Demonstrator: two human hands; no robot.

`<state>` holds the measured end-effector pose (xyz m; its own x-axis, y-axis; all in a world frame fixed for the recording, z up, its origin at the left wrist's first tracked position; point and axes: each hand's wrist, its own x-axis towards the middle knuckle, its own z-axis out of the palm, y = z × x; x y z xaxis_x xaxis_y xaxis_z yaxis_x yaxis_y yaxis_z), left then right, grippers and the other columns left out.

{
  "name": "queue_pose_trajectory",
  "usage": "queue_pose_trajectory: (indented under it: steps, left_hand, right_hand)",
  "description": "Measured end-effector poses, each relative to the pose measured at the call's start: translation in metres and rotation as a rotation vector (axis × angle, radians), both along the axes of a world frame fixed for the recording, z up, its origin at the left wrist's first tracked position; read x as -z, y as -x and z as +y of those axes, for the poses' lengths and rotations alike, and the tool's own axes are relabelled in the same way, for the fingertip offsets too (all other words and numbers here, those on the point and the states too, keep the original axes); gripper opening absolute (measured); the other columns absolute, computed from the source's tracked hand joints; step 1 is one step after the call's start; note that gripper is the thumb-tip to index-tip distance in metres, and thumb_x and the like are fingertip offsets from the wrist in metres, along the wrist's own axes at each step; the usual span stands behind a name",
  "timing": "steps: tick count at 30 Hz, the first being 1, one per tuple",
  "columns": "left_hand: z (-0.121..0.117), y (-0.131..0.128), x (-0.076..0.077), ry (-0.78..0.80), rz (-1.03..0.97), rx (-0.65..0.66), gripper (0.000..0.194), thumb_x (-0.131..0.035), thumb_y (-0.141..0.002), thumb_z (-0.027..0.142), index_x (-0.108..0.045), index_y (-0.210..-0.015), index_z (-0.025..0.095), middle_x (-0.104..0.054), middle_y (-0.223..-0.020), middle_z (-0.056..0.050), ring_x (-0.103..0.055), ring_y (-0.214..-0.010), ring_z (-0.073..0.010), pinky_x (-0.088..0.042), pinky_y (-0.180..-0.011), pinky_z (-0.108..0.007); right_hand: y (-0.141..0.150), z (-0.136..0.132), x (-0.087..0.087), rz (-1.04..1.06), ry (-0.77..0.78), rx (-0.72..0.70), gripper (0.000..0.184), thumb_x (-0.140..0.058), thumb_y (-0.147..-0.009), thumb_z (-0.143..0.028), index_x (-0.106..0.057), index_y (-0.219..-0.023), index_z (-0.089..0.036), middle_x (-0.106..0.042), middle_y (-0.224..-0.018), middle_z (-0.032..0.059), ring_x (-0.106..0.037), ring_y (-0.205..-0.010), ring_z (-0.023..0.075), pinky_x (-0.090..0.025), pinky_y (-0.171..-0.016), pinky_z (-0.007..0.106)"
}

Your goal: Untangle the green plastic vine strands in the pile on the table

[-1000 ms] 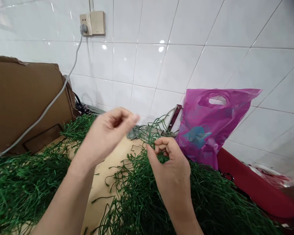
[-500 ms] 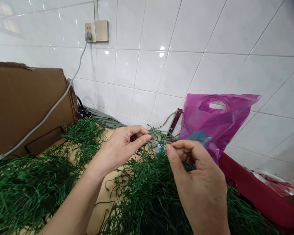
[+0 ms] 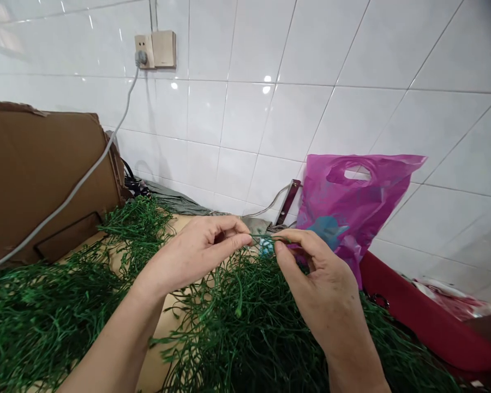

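Observation:
Between my two hands a thin green stem (image 3: 262,237) is stretched roughly level. My left hand (image 3: 202,248) pinches one end between thumb and fingertips. At the other end my right hand (image 3: 321,275) holds it in a thumb-and-finger pinch, its other fingers curled and partly hidden. Right below lies a big tangled heap of green stems (image 3: 262,322), thin and curly with small bud-like tips. A second heap of such stems (image 3: 53,305) spreads over the left side of the tan tabletop (image 3: 157,357).
A brown cardboard box (image 3: 45,174) stands at the left, with a grey cable (image 3: 79,183) running past it to a wall socket (image 3: 143,52). A purple plastic bag (image 3: 352,196) leans by the tiled wall. A red object (image 3: 425,322) lies at the right.
My right hand has taken hold of the stem, which now runs straight between both hands. Before, a branching piece hung from my left fingertips. The view has shifted slightly.

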<state>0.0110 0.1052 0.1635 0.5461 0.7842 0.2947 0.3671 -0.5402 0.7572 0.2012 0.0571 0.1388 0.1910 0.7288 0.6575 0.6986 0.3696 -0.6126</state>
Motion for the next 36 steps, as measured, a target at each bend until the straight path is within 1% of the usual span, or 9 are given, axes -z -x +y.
queue_pose_trajectory:
  steps: [4,9,13,16,20,22,25,31,36]
  left_hand:
    - [-0.003,-0.012,0.002,-0.041,0.048,0.027,0.026,-0.052,-0.098,0.041,-0.066,-0.087,0.022,-0.048,-0.068,0.005,-0.041,-0.063,-0.0112,-0.029,-0.058,-0.025]
    - [-0.005,-0.019,0.006,-0.070,0.067,0.046,0.025,-0.050,-0.098,0.037,-0.061,-0.083,0.021,-0.046,-0.067,0.005,-0.041,-0.064,-0.0112,-0.030,-0.059,-0.024]
    - [-0.007,-0.003,-0.002,-0.019,0.038,0.077,0.029,-0.051,-0.098,0.042,-0.059,-0.080,0.021,-0.042,-0.066,0.005,-0.037,-0.060,-0.0113,-0.028,-0.056,-0.024]
    - [-0.007,0.008,-0.008,-0.005,-0.031,-0.024,0.031,-0.050,-0.098,0.046,-0.059,-0.083,0.021,-0.037,-0.066,0.005,-0.031,-0.059,-0.0115,-0.025,-0.053,-0.025]
    - [-0.002,0.003,-0.007,0.043,-0.090,-0.046,0.032,-0.050,-0.097,0.046,-0.054,-0.079,0.019,-0.033,-0.066,0.005,-0.028,-0.058,-0.0109,-0.025,-0.052,-0.024]
    - [0.000,-0.002,-0.004,0.103,-0.105,-0.011,0.033,-0.050,-0.097,0.046,-0.053,-0.078,0.019,-0.032,-0.065,0.006,-0.027,-0.057,-0.0106,-0.024,-0.051,-0.023]
    - [0.001,-0.006,-0.001,0.182,-0.122,0.040,0.033,-0.049,-0.097,0.048,-0.052,-0.080,0.019,-0.029,-0.064,0.007,-0.025,-0.054,-0.0100,-0.022,-0.048,-0.023]
    - [-0.002,-0.008,0.000,0.180,-0.115,0.076,0.031,-0.051,-0.097,0.048,-0.052,-0.083,0.020,-0.030,-0.064,0.007,-0.027,-0.055,-0.0099,-0.023,-0.049,-0.023]
    - [0.000,-0.007,0.000,0.168,-0.106,0.077,0.031,-0.051,-0.097,0.046,-0.052,-0.081,0.020,-0.031,-0.063,0.007,-0.027,-0.054,-0.0100,-0.022,-0.049,-0.024]
  right_hand:
    - [-0.001,0.003,0.003,0.048,0.028,0.162,0.016,-0.055,-0.079,-0.033,-0.067,-0.081,-0.022,-0.069,-0.071,0.0029,-0.063,-0.064,0.0203,-0.050,-0.068,0.034]
    - [-0.002,0.011,0.008,0.110,0.075,0.200,0.016,-0.052,-0.079,-0.034,-0.063,-0.080,-0.023,-0.067,-0.065,0.0016,-0.061,-0.059,0.0197,-0.048,-0.060,0.032]
    - [-0.042,0.013,0.008,0.198,0.034,0.378,0.013,-0.048,-0.079,-0.034,-0.056,-0.075,-0.025,-0.072,-0.073,0.0059,-0.069,-0.072,0.0244,-0.051,-0.071,0.038]
    - [-0.074,0.007,0.007,0.280,0.046,0.414,0.016,-0.054,-0.077,-0.039,-0.059,-0.081,-0.025,-0.074,-0.078,0.0065,-0.072,-0.080,0.0268,-0.053,-0.077,0.041]
    - [-0.066,-0.007,0.001,-0.021,0.287,0.118,0.025,-0.061,-0.075,-0.044,-0.073,-0.082,-0.025,-0.078,-0.079,0.0057,-0.071,-0.069,0.0255,-0.053,-0.065,0.038]
    - [-0.050,-0.011,-0.003,-0.069,0.268,0.090,0.028,-0.061,-0.078,-0.046,-0.076,-0.089,-0.025,-0.079,-0.085,0.0055,-0.071,-0.075,0.0264,-0.054,-0.071,0.040]
    - [-0.029,-0.010,-0.005,0.018,0.223,0.064,0.035,-0.062,-0.081,-0.049,-0.076,-0.101,-0.024,-0.079,-0.099,0.0074,-0.071,-0.091,0.0290,-0.054,-0.086,0.045]
    - [-0.009,0.007,0.011,0.306,0.248,-0.306,0.030,-0.063,-0.089,-0.042,-0.073,-0.110,-0.023,-0.076,-0.114,0.0064,-0.070,-0.105,0.0242,-0.052,-0.096,0.040]
    - [-0.004,0.011,0.015,0.343,0.244,-0.307,0.024,-0.064,-0.088,-0.035,-0.072,-0.105,-0.021,-0.077,-0.109,0.0065,-0.070,-0.099,0.0232,-0.052,-0.092,0.038]
